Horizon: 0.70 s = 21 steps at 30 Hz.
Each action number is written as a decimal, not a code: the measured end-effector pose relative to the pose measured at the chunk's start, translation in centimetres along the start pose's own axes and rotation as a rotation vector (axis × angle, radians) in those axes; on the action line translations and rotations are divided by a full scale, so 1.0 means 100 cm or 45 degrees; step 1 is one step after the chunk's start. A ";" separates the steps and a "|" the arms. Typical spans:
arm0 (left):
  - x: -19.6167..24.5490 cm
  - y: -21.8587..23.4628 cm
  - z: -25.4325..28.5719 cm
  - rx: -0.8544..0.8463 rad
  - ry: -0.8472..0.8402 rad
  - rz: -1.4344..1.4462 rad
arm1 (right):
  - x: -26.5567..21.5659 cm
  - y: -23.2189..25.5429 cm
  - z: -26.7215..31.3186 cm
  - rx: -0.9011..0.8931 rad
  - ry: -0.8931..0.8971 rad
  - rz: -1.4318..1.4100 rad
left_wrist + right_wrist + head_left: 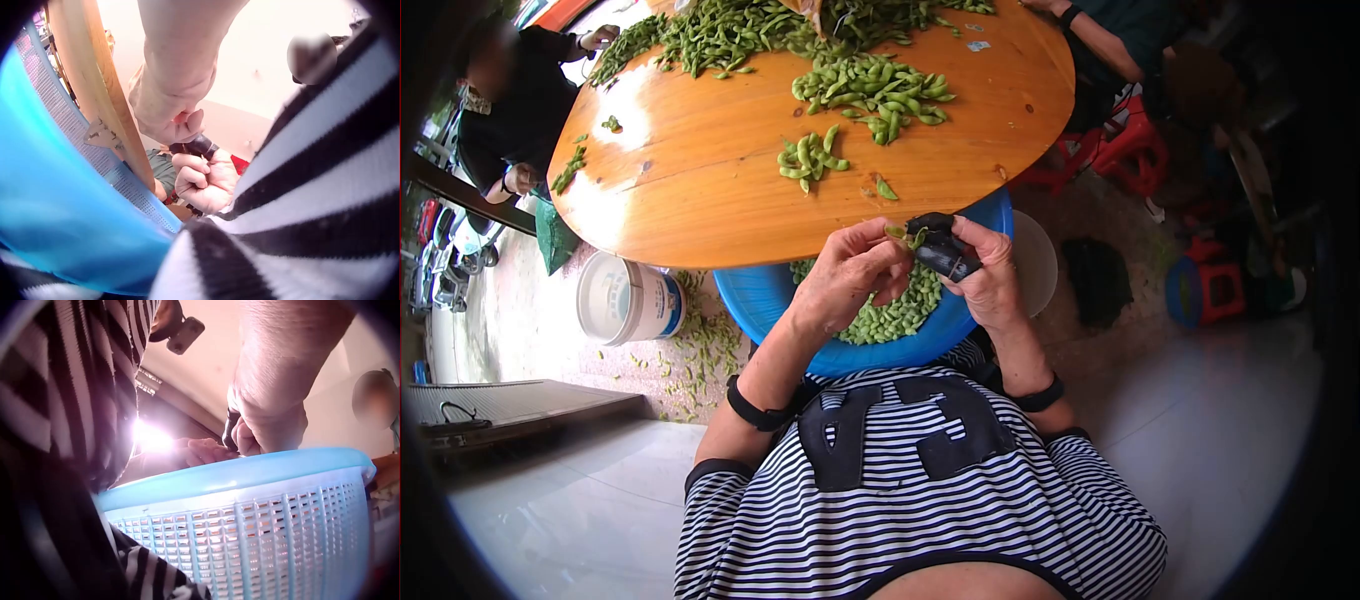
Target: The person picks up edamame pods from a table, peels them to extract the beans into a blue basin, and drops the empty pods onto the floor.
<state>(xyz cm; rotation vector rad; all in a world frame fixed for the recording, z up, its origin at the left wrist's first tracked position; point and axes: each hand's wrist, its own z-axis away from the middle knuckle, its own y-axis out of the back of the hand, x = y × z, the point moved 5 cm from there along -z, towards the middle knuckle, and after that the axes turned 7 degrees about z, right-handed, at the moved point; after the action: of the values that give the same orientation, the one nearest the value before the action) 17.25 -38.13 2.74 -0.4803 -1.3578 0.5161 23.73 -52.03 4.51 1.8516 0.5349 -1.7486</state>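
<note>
My right hand [992, 275] grips a shiny black hand-held tool [945, 252], its thumb along the top. From the left, my left hand [848, 278] pinches a green soybean pod [911, 237] right at the tool's near end. The hands nearly meet in the left wrist view, with the dark tool [201, 145] between them. Below both hands is a blue plastic basket [745, 300] holding many shelled green beans [900, 312]. In the right wrist view the basket's rim hides part of the fingers.
An orange wooden table [700, 190] reaches over the basket, bearing a small pod cluster [810, 157], a larger pile [870, 88] and a heap at the back. A white bucket [615, 300] stands left, beside scattered pods [700, 350]. Two people sit at the table's sides.
</note>
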 end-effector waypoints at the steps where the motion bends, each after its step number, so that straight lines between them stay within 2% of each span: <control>1: 0.000 0.000 0.000 0.005 0.035 0.028 | -0.001 0.000 0.000 -0.033 0.046 -0.073; 3: -0.002 0.001 -0.001 0.011 0.071 0.055 | -0.002 -0.001 -0.001 -0.066 0.090 -0.146; 5: -0.007 0.006 -0.002 0.007 0.076 0.098 | -0.009 -0.002 -0.001 0.032 0.319 0.322; 9: -0.010 0.006 -0.003 0.011 0.054 0.125 | -0.012 -0.001 0.001 0.082 0.398 0.403; 11: -0.006 -0.001 0.000 0.069 0.123 0.174 | -0.003 0.003 0.001 0.020 0.054 -0.109; 12: -0.008 0.001 -0.001 0.069 0.123 0.173 | 0.000 0.005 0.001 0.021 0.055 -0.109; 14: -0.016 0.005 -0.003 0.027 0.133 0.214 | 0.013 0.007 0.001 -0.033 -0.044 -0.506; 18: -0.018 0.007 -0.003 0.031 0.122 0.262 | 0.010 0.007 0.001 -0.021 0.034 -0.504; 21: -0.011 0.001 0.001 0.057 0.155 0.163 | 0.005 0.013 0.004 0.014 0.024 -0.511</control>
<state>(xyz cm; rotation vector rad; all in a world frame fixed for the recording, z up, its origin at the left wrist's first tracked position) 17.05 -38.70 1.82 -0.5556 -1.2022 0.6114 24.31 -53.34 4.11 1.8634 0.9597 -1.9871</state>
